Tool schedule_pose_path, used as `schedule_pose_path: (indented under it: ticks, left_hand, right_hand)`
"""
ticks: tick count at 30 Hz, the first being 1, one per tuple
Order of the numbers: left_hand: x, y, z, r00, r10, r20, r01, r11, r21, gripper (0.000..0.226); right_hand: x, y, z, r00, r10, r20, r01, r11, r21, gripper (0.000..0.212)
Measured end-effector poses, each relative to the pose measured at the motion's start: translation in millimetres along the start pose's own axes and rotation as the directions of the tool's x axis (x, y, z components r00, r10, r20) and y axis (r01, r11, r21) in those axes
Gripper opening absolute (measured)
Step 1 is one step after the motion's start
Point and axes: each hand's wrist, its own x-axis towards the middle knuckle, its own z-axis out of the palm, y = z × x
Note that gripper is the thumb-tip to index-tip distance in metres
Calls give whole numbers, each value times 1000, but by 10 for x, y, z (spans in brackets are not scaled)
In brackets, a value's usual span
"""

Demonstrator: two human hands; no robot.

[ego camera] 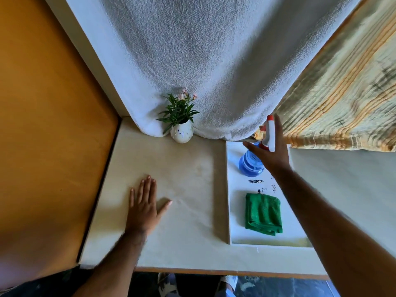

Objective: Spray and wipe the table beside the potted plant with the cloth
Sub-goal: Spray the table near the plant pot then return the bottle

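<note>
A blue spray bottle (249, 163) with a white and red trigger head stands at the far end of a white tray (237, 236). My right hand (272, 151) is at the bottle's neck, fingers straight along the trigger head and thumb spread to the left, not closed around it. A folded green cloth (263, 213) lies on the tray nearer to me. The potted plant (181, 121), green leaves and pink flowers in a white pot, stands at the back of the pale table (188, 181). My left hand (144, 204) rests flat on the table, fingers apart, holding nothing.
A white textured cloth (203, 61) hangs behind the plant and a striped yellow fabric (342, 93) hangs at the right. An orange panel (42, 125) borders the table's left side. Dark marks (256, 181) show on the tray between bottle and cloth.
</note>
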Motion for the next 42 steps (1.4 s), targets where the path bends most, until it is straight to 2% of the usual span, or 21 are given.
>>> schedule_pose_path:
  ticks: [3,7,10,14,18,21,25,30,34,42]
  left_hand:
    - [-12,4,31,999,-3,-32,3,1000,8,96]
    - [-35,2,55,997,-10,-76,11,1000,17,94]
    - [-28,-10,84,994,-8,-113,10,1000,19,94]
    - [-31,-28,90,990,-6,-139,8,1000,16,94]
    - [-49,-25,98,983,-1,-181,6,1000,26,94]
    - [-44,-18,114,975,-2,-224,5,1000,14,90]
    - [-39,-20,136,965,7,-263,0,1000,25,90]
    - [-43,-24,132,960,2,-281,2,1000,16,90]
    - [-36,-32,125,962,-2,-274,5,1000,11,91]
    - [-41,-23,99,963,-4,-269,7,1000,8,91]
  right_hand:
    - [51,85,119,997,49,-57,-44,995,89,64]
    - [46,-39,192,987,68,-147,-44,986,160,38]
    - [31,-252,197,992,34,-122,-7,977,212,37]
    - [-31,-615,436,997,-43,57,32,985,168,27]
    - [-216,-810,998,968,54,246,-67,997,43,22]
    - [-294,-791,1395,933,150,327,-127,988,-90,16]
    - [-199,-807,1639,885,306,352,-234,944,-233,7]
    - [-120,-782,1751,843,419,338,-308,890,-336,15]
    - [-116,-796,1767,839,434,329,-314,879,-360,18]
    - [-146,-857,1783,875,384,294,-278,897,-343,19]
